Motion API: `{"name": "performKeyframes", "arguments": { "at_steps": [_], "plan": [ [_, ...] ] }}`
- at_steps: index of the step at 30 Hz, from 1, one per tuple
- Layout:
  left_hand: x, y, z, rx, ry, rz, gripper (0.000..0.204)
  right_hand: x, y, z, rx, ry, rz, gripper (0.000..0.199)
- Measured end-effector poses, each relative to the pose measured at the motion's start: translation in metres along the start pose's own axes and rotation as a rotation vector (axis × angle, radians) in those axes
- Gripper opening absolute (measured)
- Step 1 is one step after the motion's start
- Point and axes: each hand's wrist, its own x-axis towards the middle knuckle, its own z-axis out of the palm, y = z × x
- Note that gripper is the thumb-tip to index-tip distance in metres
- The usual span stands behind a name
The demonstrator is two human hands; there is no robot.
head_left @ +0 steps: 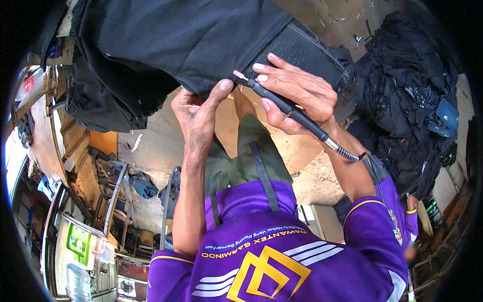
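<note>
Black garment cloth (186,38) is draped across a dark flat board (302,58), whose worn end juts out past the cloth. My left hand (198,113) is closed on the garment's near edge, thumb on top and fingers partly hidden below. In my right hand (304,93) is a pen-shaped rotary grinder (308,122), black-bodied, with a small pinkish tip. It points up and left, its tip at the cloth just right of my left thumb; whether it touches, I cannot tell. A spring-wrapped cable runs from its rear beside my right forearm.
A big heap of black garments (402,95) lies on the right, with a blue piece (445,118) on it. At left stand a wooden frame and metal rails, a green tray (78,241) and a clear plastic container (78,282). Another person's hand (412,203) shows at far right.
</note>
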Motion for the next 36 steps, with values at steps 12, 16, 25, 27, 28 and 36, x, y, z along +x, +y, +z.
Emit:
{"name": "performKeyframes", "arguments": {
  "at_steps": [12, 16, 25, 27, 28, 36],
  "plan": [
    [-0.0001, -0.0008, 0.0, 0.025, 0.001, 0.016, 0.031, -0.0027, 0.0002, 0.0007, -0.004, -0.045, -0.013, 0.03],
    [-0.0009, -0.0005, -0.0018, 0.07, 0.0, -0.009, 0.033, -0.0042, -0.0001, 0.0015, -0.033, -0.02, -0.012, 0.031],
    [-0.0006, -0.0017, 0.0015, -0.021, 0.0, 0.024, 0.029, -0.0055, 0.0042, 0.0009, -0.043, 0.009, 0.009, 0.031],
    [-0.0006, -0.0016, 0.0006, -0.004, 0.002, 0.016, 0.029, -0.0054, 0.0042, 0.0007, -0.048, 0.022, 0.013, 0.032],
    [-0.0005, -0.0015, 0.0001, -0.001, 0.004, 0.016, 0.029, -0.0053, 0.0041, 0.0004, -0.05, 0.023, 0.023, 0.032],
    [0.0007, -0.0004, -0.0026, 0.093, -0.018, 0.039, 0.03, -0.0048, 0.0028, -0.0023, -0.069, 0.044, 0.07, 0.033]
  ]
}}
